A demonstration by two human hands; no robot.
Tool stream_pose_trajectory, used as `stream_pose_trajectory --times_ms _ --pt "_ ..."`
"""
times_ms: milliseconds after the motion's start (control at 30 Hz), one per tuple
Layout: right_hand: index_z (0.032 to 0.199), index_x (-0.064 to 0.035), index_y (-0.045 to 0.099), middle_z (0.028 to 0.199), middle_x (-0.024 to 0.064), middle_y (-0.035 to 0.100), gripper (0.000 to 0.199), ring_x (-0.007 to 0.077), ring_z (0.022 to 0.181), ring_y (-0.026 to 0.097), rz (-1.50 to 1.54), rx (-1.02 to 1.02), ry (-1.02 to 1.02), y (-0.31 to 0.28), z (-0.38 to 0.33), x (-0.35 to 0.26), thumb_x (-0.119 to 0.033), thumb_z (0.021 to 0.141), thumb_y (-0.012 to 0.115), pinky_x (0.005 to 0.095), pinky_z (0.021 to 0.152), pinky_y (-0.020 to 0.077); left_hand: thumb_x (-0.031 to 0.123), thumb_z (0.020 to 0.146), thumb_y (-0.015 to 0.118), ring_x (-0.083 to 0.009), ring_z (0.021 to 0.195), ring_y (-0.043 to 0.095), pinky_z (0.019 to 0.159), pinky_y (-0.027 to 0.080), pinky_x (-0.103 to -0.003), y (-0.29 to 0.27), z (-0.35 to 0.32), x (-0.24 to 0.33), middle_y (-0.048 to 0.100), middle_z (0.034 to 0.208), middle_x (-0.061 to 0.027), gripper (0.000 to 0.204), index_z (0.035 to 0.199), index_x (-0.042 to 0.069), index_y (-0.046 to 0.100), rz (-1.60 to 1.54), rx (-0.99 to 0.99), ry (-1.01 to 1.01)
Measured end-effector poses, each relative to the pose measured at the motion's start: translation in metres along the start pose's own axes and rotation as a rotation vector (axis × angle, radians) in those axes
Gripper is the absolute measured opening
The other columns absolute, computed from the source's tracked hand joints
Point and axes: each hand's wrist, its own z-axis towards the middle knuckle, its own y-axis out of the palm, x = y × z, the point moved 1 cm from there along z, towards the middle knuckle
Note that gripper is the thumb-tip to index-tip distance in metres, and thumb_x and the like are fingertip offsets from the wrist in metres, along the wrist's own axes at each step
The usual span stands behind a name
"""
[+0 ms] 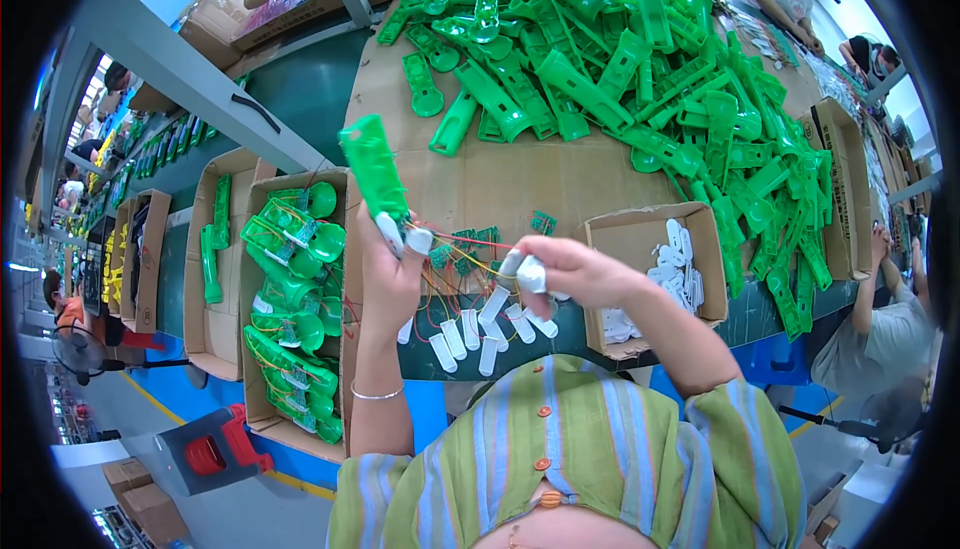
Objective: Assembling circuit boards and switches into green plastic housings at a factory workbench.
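Beyond the left hand's (389,277) curled fingers, a single green casing (374,169) is held up at a slant, its lower end gripped between thumb and fingers and its far end pointed away from the body. To the right of that grip, the right hand (582,271) is closed in a pinch, with white covers (532,275) worn on its fingertips. A red wire (470,238) is stretched from the casing's lower end to this pinch; whether anything else is held there cannot be told.

Just below and between the hands, about nine white pieces (470,329) are scattered on the green tabletop (590,334), among thin wires. Several small circuit boards (543,222) are set between and just beyond the grips, one apart from the rest; the others are too tangled to be counted surely.

Left of the left hand, a box (349,374) is filled with wired casings (295,309), overlapped past counting; two more casings (211,264) are held in the box farther left (228,349). Well beyond both hands, dozens of casings are piled in a heap (590,59).

The left forearm is bordered closely by the filled box's wall, and the right by a carton (720,279) of white parts (675,264). Toward the body, room is limited by the table's near edge; away from it, more is offered by the cardboard sheet (500,181) before the heap.
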Motion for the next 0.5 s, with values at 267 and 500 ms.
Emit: stream_pose_trajectory --times_ms 267,500 --pt "0.079 -0.0031 0.045 0.072 0.0144 0.052 0.023 0.0291 0.069 0.055 -1.342 0.496 -0.378 -0.004 0.000 0.014 -0.010 0.067 0.064 0.0374 0.062 0.0435 0.001 0.080 0.055 -0.0148 0.087 0.053 0.075 0.046 -0.028 0.002 -0.011 0.004 0.050 0.099 -0.0085 0.044 0.119 0.004 0.034 -0.275 -0.265 -0.124" --pt "0.083 -0.0037 0.049 0.069 0.0095 0.050 0.021 0.0289 0.062 0.051 -1.584 0.740 -0.539 -0.016 -0.001 -0.004 -0.008 0.068 0.062 0.0367 0.059 0.0406 0.002 0.080 0.057 -0.0179 0.085 0.058 0.074 0.049 -0.032 0.013 -0.021 0.009 0.051 0.100 -0.0113 0.046 0.119 0.003 0.033 -0.518 -0.319 -0.192"
